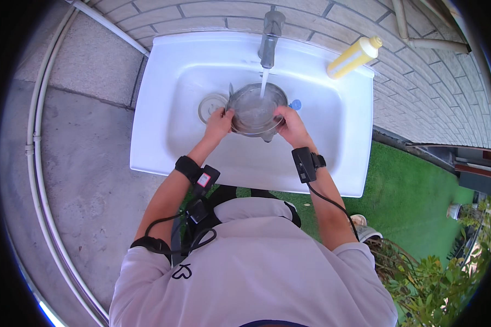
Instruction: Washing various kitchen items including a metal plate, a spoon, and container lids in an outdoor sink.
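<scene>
Pipes [38, 120], pale, slim and paired, run down the left side. Right of them is a glossy white rectangular sink [153, 109]. On its left floor lies a round, pale, shallow dish [211, 108]. Next, the left hand [220, 124] pinches the left rim of a round silvery metal pan [255, 109], held in the sink's middle under the running grey metal tap [270, 41]. The right hand [293, 128] grips its right rim, thumb on top. A small blue object [295, 104] sits just right, and a yellow plastic bottle [354, 57] stands at the far right corner.
</scene>
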Demonstrator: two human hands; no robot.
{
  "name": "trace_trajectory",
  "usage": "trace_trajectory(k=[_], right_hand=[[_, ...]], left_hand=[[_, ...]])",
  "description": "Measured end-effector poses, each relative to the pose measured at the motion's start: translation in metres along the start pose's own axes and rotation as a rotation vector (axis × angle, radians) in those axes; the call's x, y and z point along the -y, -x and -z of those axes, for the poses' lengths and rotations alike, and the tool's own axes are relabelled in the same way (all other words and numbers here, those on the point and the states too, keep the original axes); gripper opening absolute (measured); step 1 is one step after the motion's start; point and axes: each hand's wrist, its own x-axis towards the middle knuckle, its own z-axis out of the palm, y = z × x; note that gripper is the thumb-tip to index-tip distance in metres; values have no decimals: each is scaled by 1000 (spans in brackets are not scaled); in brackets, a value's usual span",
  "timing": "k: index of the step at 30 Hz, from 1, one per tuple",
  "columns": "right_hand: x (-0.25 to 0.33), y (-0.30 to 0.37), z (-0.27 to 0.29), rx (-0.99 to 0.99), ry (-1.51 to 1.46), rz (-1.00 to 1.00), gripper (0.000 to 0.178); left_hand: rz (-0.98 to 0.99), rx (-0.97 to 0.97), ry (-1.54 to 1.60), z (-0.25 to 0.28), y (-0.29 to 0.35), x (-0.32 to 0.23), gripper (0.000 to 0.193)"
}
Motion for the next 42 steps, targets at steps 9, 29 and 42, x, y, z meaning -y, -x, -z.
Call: trace_trajectory(k=[9,29,42], right_hand=[[33,1,-20,-11,118,-282,14],[-17,21,-99,118,631,546,55],[-28,12,-77,210,170,20,52]], left_hand=[[-1034,-590,-239,8,-12,26,33],[358,554,927,1,-47,42,11],[37,126,292,-18,-11,8,31]])
